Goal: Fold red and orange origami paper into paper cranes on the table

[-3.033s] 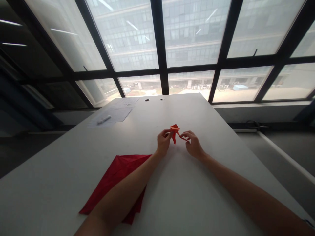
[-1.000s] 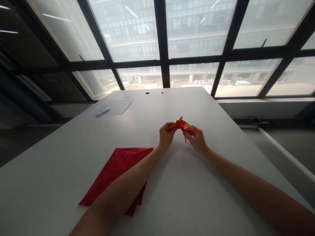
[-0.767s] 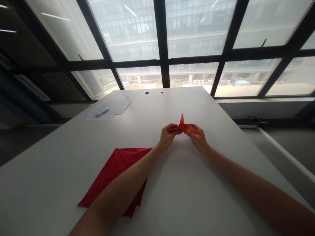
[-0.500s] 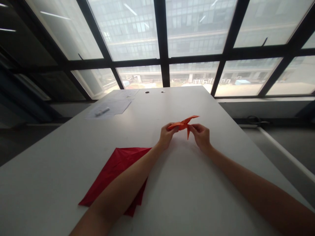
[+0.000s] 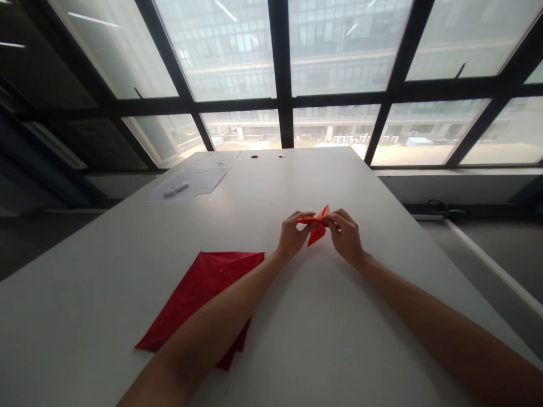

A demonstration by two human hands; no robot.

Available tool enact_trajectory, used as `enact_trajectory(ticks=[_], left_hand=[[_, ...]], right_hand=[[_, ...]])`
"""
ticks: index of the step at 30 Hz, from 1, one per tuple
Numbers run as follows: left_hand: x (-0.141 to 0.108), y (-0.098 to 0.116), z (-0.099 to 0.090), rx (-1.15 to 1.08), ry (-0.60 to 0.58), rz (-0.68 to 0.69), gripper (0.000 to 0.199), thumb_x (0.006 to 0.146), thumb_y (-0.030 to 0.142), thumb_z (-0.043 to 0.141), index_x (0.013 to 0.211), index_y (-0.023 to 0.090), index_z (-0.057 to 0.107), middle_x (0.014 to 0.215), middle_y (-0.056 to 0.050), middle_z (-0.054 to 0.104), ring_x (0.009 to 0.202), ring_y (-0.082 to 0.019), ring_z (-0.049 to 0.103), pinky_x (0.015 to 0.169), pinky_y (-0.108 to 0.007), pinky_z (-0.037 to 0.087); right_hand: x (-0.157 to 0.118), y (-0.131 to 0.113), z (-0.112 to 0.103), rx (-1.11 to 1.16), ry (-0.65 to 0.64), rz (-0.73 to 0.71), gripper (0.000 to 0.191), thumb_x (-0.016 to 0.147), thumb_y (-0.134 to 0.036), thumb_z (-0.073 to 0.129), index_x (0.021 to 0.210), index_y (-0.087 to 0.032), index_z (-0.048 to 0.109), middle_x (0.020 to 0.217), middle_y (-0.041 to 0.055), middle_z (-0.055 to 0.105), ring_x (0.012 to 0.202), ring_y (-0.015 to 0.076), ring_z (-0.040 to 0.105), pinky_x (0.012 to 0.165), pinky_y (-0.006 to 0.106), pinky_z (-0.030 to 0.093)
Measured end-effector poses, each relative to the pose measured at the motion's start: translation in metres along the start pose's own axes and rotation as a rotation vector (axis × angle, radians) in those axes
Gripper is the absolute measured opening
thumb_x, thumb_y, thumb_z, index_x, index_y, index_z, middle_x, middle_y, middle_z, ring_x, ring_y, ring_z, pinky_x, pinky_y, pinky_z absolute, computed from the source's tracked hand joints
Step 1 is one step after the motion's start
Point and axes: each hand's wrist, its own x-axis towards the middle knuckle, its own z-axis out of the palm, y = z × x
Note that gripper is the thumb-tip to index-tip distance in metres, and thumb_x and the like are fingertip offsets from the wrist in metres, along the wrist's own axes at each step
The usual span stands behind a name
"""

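Both hands hold a small folded orange paper (image 5: 318,232) above the white table. My left hand (image 5: 292,234) pinches its left end between thumb and fingers. On the other side my right hand (image 5: 345,234) is closed on the right part of the paper, close to the left fingertips. One point of the paper sticks up between the hands and a wider flap hangs below; the fingers cover the rest. Under my left forearm lies a larger red folded paper (image 5: 195,288), partly hidden by the arm.
White sheets (image 5: 207,180) lie at the far left of the table (image 5: 297,339), with a small whitish object (image 5: 176,189) on them. Two small dark-rimmed holes are near the far edge. Large dark-framed windows stand beyond. A pale pipe (image 5: 487,260) runs along the right side.
The orange paper has been turned in the hands: its point at the upper right no longer shows, and a broader flap now hangs down. Both hands have come closer together.
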Motion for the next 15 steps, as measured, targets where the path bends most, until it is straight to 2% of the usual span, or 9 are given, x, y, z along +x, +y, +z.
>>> enact_trajectory(ticks=[2,4,10,12,15], left_hand=[[0.0003,-0.0018,-0.0003,-0.041,0.032,-0.022,0.023,0.083,0.028,0.069,0.106,0.027,0.072,0.097,-0.006,0.068,0.09,-0.021,0.063,0.087,-0.038,0.049],[0.0009,-0.0044,-0.0002,-0.055,0.053,-0.027,0.03,0.083,0.028,0.07,0.112,0.029,0.07,0.099,-0.006,0.067,0.092,-0.021,0.063,0.088,-0.038,0.048],[0.0013,-0.0097,0.0021,-0.081,0.023,-0.044,0.037,0.086,0.024,0.062,0.122,0.026,0.064,0.1,-0.006,0.068,0.089,-0.019,0.063,0.086,-0.035,0.05],[0.0011,-0.0102,0.0031,-0.103,0.056,-0.062,0.03,0.087,0.025,0.06,0.116,0.025,0.067,0.1,-0.007,0.069,0.089,-0.019,0.063,0.084,-0.034,0.05],[0.001,-0.0103,0.0032,-0.123,0.099,-0.125,0.017,0.087,0.034,0.06,0.088,0.02,0.07,0.085,-0.005,0.068,0.079,-0.018,0.062,0.076,-0.031,0.049]], right_hand=[[-0.0003,-0.002,0.0012,0.003,0.0,0.008,0.019,0.095,-0.023,0.047,0.097,-0.023,0.066,0.09,0.0057,0.063,0.081,0.0189,0.061,0.075,0.033,0.049],[-0.0003,-0.0034,0.0025,0.008,0.019,0.024,0.018,0.095,-0.022,0.047,0.101,-0.023,0.064,0.091,0.0055,0.063,0.082,0.0189,0.061,0.075,0.033,0.05],[0.0015,-0.0009,0.0028,-0.013,0.08,0.065,0.015,0.094,-0.022,0.047,0.1,-0.022,0.061,0.092,0.0053,0.064,0.083,0.0195,0.06,0.075,0.034,0.05],[0.0019,0.0003,0.0021,-0.022,0.073,0.062,0.014,0.093,-0.022,0.048,0.1,-0.022,0.061,0.09,0.0051,0.063,0.082,0.0195,0.06,0.074,0.034,0.05],[0.002,0.0002,0.0016,-0.006,0.035,0.046,0.014,0.093,-0.022,0.05,0.101,-0.022,0.061,0.087,0.0044,0.062,0.079,0.018,0.059,0.073,0.032,0.05]])
